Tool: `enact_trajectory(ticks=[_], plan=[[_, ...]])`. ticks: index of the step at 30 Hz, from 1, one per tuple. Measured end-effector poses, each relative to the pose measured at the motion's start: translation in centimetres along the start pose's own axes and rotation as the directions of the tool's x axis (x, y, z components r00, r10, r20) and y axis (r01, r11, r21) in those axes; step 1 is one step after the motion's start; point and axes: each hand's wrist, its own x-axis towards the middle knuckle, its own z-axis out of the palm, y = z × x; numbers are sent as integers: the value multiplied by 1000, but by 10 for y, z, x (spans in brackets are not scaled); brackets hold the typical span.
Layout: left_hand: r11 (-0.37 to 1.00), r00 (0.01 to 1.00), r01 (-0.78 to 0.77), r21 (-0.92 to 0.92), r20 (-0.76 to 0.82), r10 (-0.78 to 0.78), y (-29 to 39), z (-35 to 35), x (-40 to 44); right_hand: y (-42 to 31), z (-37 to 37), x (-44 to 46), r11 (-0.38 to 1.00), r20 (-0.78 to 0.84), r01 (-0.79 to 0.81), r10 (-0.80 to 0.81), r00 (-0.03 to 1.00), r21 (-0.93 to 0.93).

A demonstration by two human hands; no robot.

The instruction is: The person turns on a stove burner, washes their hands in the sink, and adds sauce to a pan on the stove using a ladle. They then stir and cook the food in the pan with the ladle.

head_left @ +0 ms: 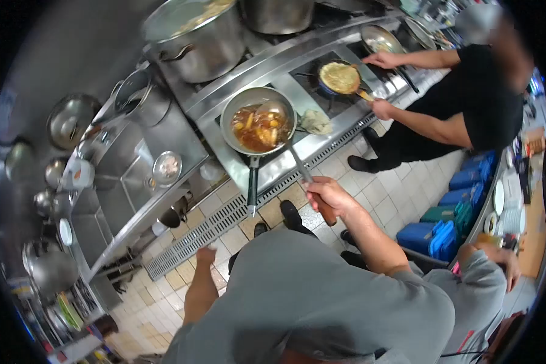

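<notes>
My right hand (330, 197) is closed around the wooden handle of a metal ladle (300, 162). The ladle's far end reaches into a frying pan (225, 124) on the stove, where brown sauce (261, 142) surrounds yellowish pieces. The pan's dark handle (253, 182) points toward me, and neither hand is on it. My left hand (206, 255) hangs low at my side over the floor, its fingers curled and nothing visible in them. Beside the pan's right edge lies a crumpled pale cloth (315, 122).
A co-worker in black (431, 100) holds a pan with a flat, golden food (340, 77) on the right burner. Large pots (209, 51) stand behind. Left is a sink (121, 191) with a small bowl (167, 168); blue bins (428, 236) stand right. Another person's arm (479, 273) is close by.
</notes>
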Motion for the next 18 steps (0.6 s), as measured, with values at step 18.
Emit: enact_trajectory(ticks=[18], plan=[[482,999,-29,-876,-37,-8,-106,39,4,51,70,13,635,-146,219,-470,870,-741]])
